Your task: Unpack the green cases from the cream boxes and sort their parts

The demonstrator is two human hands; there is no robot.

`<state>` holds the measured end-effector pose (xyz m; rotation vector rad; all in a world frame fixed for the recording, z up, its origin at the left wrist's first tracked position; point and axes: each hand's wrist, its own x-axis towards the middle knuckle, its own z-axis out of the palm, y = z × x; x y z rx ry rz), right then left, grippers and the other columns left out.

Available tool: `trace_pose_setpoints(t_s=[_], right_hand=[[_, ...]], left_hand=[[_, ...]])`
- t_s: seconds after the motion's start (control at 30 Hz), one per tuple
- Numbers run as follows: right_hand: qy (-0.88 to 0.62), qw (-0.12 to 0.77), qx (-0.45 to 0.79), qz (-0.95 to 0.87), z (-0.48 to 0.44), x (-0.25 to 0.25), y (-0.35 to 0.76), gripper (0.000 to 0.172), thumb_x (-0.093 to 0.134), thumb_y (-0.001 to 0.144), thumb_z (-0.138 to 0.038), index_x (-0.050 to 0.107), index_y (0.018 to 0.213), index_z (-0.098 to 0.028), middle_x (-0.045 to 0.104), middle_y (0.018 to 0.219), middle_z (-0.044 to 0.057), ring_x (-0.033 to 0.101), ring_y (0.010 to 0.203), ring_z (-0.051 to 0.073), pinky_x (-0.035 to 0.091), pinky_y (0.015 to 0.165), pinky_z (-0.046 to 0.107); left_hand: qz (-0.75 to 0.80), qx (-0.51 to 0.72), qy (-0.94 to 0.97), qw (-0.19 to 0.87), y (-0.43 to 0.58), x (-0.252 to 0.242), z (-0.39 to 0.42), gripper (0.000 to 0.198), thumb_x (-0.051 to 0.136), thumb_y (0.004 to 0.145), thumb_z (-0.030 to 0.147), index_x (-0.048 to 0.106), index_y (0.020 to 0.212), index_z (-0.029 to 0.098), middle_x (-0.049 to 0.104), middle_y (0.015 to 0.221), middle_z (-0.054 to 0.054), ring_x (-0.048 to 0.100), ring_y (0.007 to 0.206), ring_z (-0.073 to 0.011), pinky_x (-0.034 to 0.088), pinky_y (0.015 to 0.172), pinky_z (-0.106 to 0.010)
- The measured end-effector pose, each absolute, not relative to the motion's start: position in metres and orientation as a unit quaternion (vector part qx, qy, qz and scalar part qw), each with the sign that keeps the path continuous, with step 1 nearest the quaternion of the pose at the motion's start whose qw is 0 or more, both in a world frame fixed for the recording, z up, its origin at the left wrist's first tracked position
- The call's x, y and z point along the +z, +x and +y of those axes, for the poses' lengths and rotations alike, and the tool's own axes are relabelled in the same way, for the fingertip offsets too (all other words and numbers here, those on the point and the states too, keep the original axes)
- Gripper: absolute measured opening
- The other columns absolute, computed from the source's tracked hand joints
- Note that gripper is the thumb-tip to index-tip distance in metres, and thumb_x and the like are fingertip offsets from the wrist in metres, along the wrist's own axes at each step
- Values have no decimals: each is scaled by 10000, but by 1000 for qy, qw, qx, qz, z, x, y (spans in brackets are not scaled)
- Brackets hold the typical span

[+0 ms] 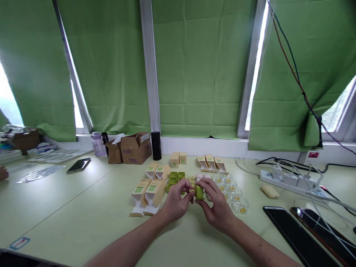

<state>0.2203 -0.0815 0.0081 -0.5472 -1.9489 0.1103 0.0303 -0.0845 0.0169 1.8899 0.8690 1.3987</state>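
In the head view both hands meet over the middle of the table. My right hand holds a small green case between thumb and fingers. My left hand is pinched on a small pale yellow loop at the case's left side. Just behind the left hand are several green cases in rows. Clear plastic cups with yellow centres stand to the right of my right hand. Open cardboard boxes with green labels lie left of my left hand.
More small boxes stand at the back. A brown carton, black cylinder and purple bottle line the window side. A phone lies left; a power strip and black tablet are right. Another person's hand shows far left.
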Motion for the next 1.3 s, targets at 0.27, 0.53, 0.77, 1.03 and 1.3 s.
trace_pose_setpoints(t_s=[0.27, 0.53, 0.77, 1.03, 1.3], right_hand=[[-231, 510, 56, -827, -80, 7, 222, 524, 551, 892, -76, 522, 1390, -241, 569, 1305, 152, 589, 1240, 302, 567, 1026, 483], [-267, 539, 232, -764, -84, 14, 214, 451, 612, 935, -198, 569, 1364, -327, 519, 1349, 112, 632, 1137, 249, 624, 875, 378], [-280, 550, 191, -763, -79, 16, 218, 432, 584, 973, -243, 579, 1394, -340, 565, 1318, 103, 597, 1225, 271, 562, 1015, 456], [-273, 556, 54, -783, -76, 9, 220, 590, 573, 917, -120, 440, 1469, -278, 654, 1286, 116, 638, 1184, 275, 580, 982, 465], [-254, 556, -19, -791, -76, 10, 221, 564, 523, 938, -90, 435, 1467, -265, 654, 1335, 116, 609, 1266, 273, 561, 1040, 475]], left_hand=[[346, 513, 682, 389, 34, 21, -84, 271, 730, 876, 374, 550, 822, 179, 594, 709, 4, 611, 599, -137, 503, 616, -278], [362, 525, 687, 348, 35, 27, -85, 230, 731, 860, 332, 580, 938, 178, 638, 917, -48, 640, 858, -191, 521, 795, -324], [378, 531, 717, 247, 29, 31, -87, 310, 705, 850, 258, 594, 1134, 202, 603, 1149, -99, 600, 1086, -251, 475, 991, -436], [365, 513, 762, 152, 31, 29, -87, 473, 749, 814, 129, 606, 1247, 255, 607, 1251, -89, 457, 1286, -291, 440, 1072, -465], [351, 518, 775, 91, 32, 27, -82, 452, 807, 832, 194, 646, 1250, 251, 680, 1166, -88, 477, 1209, -303, 454, 1035, -499]])
